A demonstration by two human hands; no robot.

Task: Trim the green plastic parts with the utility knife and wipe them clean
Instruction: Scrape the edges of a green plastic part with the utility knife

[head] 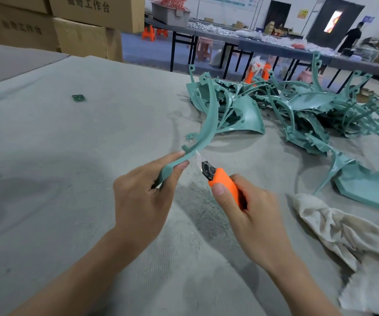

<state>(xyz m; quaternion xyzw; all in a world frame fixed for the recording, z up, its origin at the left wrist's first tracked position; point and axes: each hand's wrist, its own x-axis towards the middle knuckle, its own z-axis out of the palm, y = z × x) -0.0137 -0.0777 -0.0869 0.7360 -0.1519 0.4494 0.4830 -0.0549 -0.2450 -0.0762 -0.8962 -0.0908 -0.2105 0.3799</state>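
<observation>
The long curved green plastic strip (206,124) is being held above the grey felt-covered table (92,156), the left hand (142,197) pinching its near end while the right hand (247,210) is gripping the orange utility knife (220,181), blade touching the strip just beside the left fingertips (182,164); a slip is likely risking a cut there, or gouging the part.

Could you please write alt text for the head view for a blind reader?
The left hand holds a curved green plastic part while the right hand sets an orange utility knife at its edge. A pile of green parts and a cloth lie on the grey table.
</observation>
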